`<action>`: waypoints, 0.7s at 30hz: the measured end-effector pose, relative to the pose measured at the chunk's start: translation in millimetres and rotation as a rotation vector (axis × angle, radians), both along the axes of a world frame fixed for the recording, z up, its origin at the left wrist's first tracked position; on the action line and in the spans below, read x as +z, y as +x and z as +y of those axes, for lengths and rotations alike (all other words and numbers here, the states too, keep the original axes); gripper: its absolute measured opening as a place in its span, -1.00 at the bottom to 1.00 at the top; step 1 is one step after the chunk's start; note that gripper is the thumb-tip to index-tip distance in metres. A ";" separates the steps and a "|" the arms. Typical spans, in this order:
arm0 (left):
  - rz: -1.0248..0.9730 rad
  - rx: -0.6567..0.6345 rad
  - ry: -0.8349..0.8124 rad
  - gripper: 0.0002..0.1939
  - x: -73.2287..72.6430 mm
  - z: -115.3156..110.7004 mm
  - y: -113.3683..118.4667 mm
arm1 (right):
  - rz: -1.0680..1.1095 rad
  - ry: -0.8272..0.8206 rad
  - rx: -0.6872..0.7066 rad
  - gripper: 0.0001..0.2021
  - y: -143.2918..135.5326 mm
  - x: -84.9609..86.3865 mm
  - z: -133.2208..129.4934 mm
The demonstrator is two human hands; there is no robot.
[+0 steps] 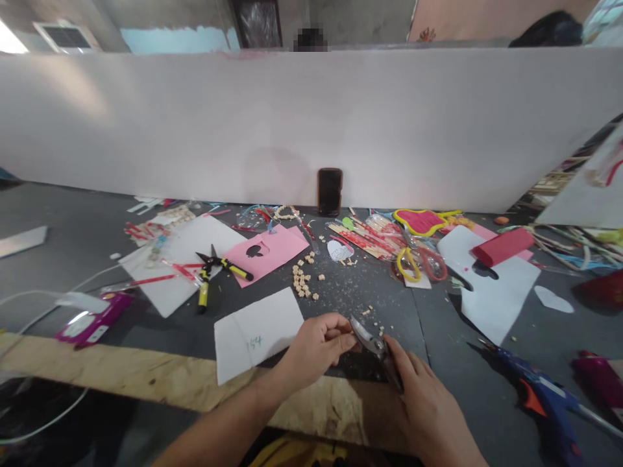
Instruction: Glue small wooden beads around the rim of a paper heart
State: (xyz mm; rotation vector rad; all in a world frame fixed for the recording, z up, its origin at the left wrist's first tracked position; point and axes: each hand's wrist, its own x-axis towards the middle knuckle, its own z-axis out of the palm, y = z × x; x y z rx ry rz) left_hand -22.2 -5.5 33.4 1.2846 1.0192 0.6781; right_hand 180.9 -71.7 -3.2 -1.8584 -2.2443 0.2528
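My right hand [426, 399] grips a pair of pruning shears [374, 344], with the blades pointing up and to the left. My left hand [324, 340] is closed in a pinch beside the blade tips. Whatever sits between its fingers is too small or hidden to make out. Just beyond the hands, tiny pale cut pieces [368, 310] are scattered on the dark table [350, 292]. A small heap of light beige, chunky bits [302, 279] lies farther off. Left of my left hand is a white card [257, 334] marked with a handwritten number.
Yellow-handled pliers [209, 269] rest by pink paper [267, 253] on the left. Scissors [409, 259], cut white paper [501, 298] and a blue glue gun [540, 395] lie rightward. A phone [329, 192] leans against the white partition [219, 123].
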 end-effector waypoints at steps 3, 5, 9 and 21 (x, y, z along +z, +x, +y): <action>0.030 0.084 0.077 -0.79 -0.6 -3.8 2.7 | -0.016 0.012 -0.001 -0.22 -3.1 -0.5 -3.0; 0.006 0.105 0.071 -0.81 -0.3 -4.9 4.7 | -0.006 0.025 0.003 -0.16 -3.2 -0.7 -5.3; -0.144 0.040 -0.126 -0.76 -0.2 -3.7 4.6 | 0.026 0.027 0.043 -0.10 -0.1 1.2 -7.5; -0.284 -0.146 -0.313 -0.62 4.2 2.6 -1.5 | 0.097 0.015 0.076 -0.25 2.3 2.4 -4.0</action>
